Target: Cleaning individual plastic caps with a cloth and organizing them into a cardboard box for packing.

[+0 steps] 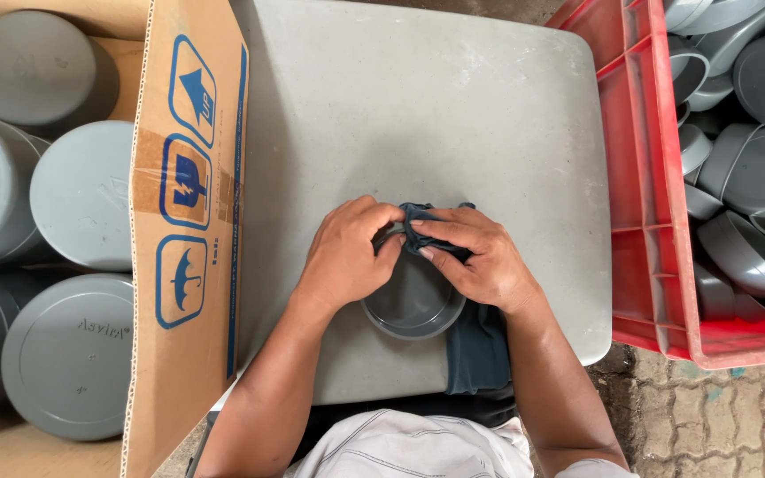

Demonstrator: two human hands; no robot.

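A grey plastic pipe cap rests open side up on the grey table, close to the near edge. My left hand grips the cap's far rim. My right hand pinches a dark blue cloth against that same rim; the cloth trails down under my right wrist and over the table's near edge. The fingertips of both hands meet over the far side of the cap.
An open cardboard box at the left holds several large grey caps lying flat side up. A red plastic crate at the right is filled with several more grey caps. Paving shows at the lower right.
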